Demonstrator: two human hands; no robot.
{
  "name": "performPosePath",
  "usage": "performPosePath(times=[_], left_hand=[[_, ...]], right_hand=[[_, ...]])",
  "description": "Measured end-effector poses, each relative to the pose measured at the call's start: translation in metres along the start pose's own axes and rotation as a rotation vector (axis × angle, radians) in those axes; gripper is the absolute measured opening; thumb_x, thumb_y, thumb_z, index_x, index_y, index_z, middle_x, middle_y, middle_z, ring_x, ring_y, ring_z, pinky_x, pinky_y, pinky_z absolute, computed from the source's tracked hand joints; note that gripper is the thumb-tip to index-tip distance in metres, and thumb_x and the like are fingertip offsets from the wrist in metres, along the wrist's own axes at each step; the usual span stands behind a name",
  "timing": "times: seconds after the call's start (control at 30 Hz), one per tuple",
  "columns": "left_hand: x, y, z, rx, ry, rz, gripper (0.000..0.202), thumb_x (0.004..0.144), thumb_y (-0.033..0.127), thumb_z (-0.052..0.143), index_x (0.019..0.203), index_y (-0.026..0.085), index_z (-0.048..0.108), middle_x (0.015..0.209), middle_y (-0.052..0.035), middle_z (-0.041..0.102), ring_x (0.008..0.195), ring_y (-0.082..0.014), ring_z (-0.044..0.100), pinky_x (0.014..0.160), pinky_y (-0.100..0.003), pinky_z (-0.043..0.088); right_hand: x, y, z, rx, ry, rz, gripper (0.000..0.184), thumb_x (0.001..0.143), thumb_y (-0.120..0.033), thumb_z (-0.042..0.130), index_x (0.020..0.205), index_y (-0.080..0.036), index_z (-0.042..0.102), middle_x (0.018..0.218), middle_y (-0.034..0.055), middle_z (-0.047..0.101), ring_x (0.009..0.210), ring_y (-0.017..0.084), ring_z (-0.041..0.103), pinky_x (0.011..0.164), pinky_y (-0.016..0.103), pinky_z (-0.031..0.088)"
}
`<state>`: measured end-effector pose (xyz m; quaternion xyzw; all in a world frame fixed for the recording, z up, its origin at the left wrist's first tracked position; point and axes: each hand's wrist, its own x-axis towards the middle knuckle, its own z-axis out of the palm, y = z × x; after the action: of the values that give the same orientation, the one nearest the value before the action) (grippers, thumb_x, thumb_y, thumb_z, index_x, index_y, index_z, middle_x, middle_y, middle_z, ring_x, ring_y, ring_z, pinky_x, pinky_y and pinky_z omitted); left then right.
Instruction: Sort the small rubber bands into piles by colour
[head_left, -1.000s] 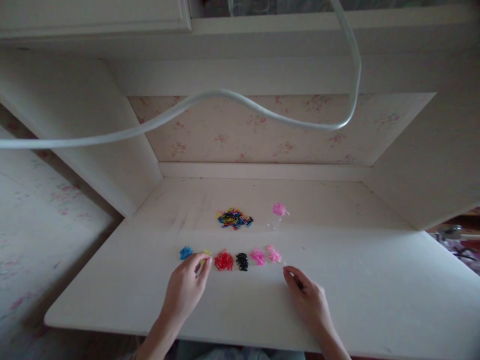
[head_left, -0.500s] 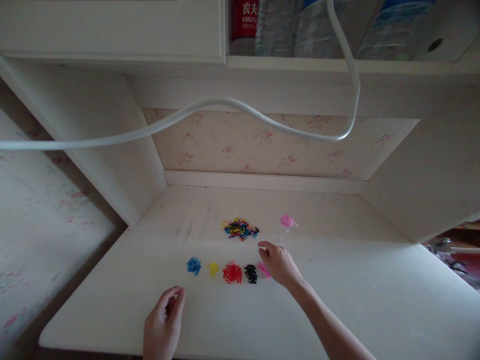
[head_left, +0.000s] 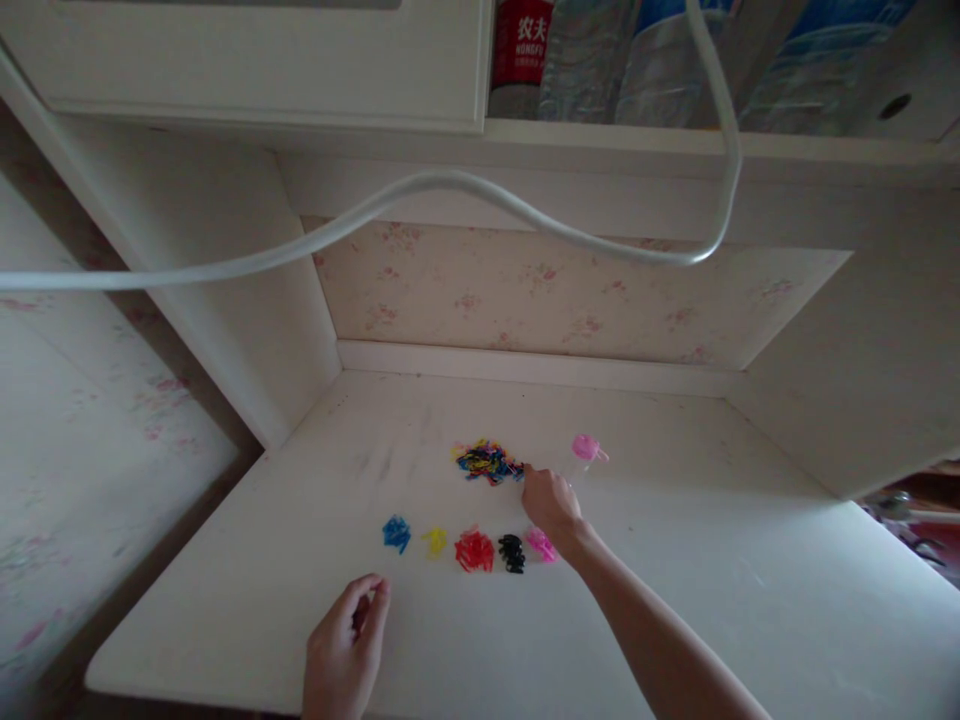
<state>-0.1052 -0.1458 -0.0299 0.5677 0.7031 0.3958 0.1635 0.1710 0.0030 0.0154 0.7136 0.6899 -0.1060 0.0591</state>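
My right hand [head_left: 553, 503] reaches to the right edge of a mixed heap of small coloured rubber bands [head_left: 486, 462]. Its fingertips are pressed together there, and whatever they pinch is too small to make out. Nearer to me lies a row of sorted piles: blue bands [head_left: 396, 533], yellow bands [head_left: 435, 542], red bands [head_left: 474, 550], black bands [head_left: 512, 553] and pink bands [head_left: 541, 544], the last just beneath my right wrist. Close to the front edge my left hand [head_left: 346, 640] hovers with thumb and forefinger brought together; anything between them is hidden.
Behind my right hand is a small clear container with a pink top [head_left: 586, 447]. A white cable [head_left: 450, 180] hangs across the view above the white tabletop [head_left: 247, 590]. Plastic bottles [head_left: 585, 60] stand on the overhead shelf, and side panels border the desk.
My right hand has moved forward from above the pink pile to the edge of the mixed heap, uncovering more pink bands. My left hand keeps its pose; the view has shifted slightly.
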Motion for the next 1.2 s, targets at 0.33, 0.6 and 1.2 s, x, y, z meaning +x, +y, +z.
performPosePath(times=[0.33, 0.6, 1.2], left_hand=[[0.001, 0.004, 0.002, 0.078, 0.006, 0.074, 0.035, 0.084, 0.049, 0.047, 0.085, 0.019, 0.066, 0.065, -0.0014, 0.067, 0.054, -0.0128, 0.062, 0.053, -0.018, 0.050], [0.001, 0.008, 0.002, 0.109, -0.023, 0.085, 0.033, 0.086, 0.047, 0.046, 0.086, 0.020, 0.066, 0.068, -0.0012, 0.068, 0.056, -0.0126, 0.063, 0.056, -0.018, 0.050], [0.000, 0.009, 0.006, 0.153, -0.084, 0.071, 0.030, 0.088, 0.044, 0.045, 0.089, 0.021, 0.063, 0.061, 0.0022, 0.063, 0.053, -0.0118, 0.060, 0.055, -0.020, 0.046]], right_hand=[[-0.006, 0.013, 0.010, 0.054, 0.110, 0.016, 0.029, 0.091, -0.014, 0.034, 0.106, -0.012, 0.059, 0.092, 0.0174, 0.067, 0.086, 0.024, 0.067, 0.069, 0.032, 0.048], [-0.016, 0.023, 0.010, 0.189, 0.182, 0.020, 0.034, 0.095, -0.029, 0.033, 0.098, -0.016, 0.065, 0.086, 0.0122, 0.070, 0.078, 0.020, 0.066, 0.064, 0.025, 0.041], [-0.104, 0.009, 0.020, 0.291, 0.208, -0.251, 0.031, 0.093, -0.033, 0.036, 0.089, -0.025, 0.066, 0.076, 0.0008, 0.071, 0.065, 0.014, 0.064, 0.055, 0.020, 0.033]])
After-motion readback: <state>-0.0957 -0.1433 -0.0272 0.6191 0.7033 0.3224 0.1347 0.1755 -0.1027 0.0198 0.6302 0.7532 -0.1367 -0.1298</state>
